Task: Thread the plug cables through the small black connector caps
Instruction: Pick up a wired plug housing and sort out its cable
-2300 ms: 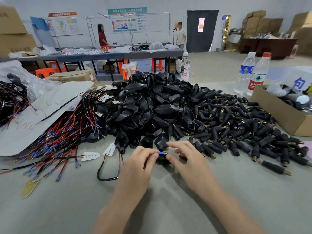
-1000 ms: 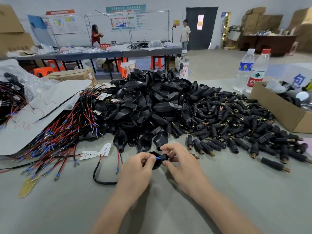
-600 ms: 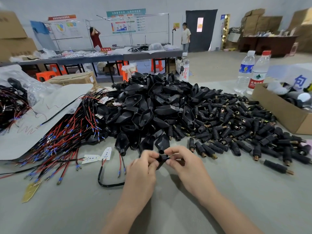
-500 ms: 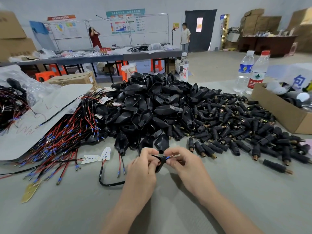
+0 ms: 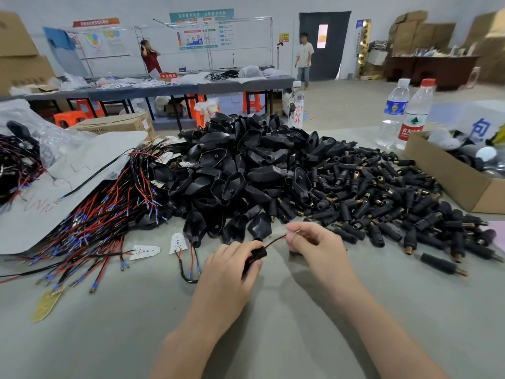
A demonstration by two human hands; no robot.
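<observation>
Judging from the short run of red and black leads [image 5: 276, 240] strung between the two hands, mid-pull on one cap, wire ends already out the far side. Left hand [image 5: 232, 266] curled round the small black cap [image 5: 258, 253], pinching it between thumb and fingers just above the table [image 5: 273, 337]. Right hand [image 5: 314, 244] closed in a fine pinch on the lead tips, forefinger against thumb, other fingers tucked under; terminals hidden inside the pinch.

To do it well: hold the cap dead steady and move only the right hand. Pull straight along the cap's bore, not up or sideways, to spare the insulation from the rim. Draw both leads together and evenly, up to the black sheath. Mind the slack too: rest of the cable [image 5: 188, 269] looped on the table behind the left hand, just beside loose white tags [image 5: 177, 242]. Free it before any snag.

Relative to the grip: cap right at the left fingertips, leads leaving it rightward and slightly away, nearly taut. Right pinch near the cap but clearly apart from it. Cannot tell how far the sheath sits inside the cap
</observation>
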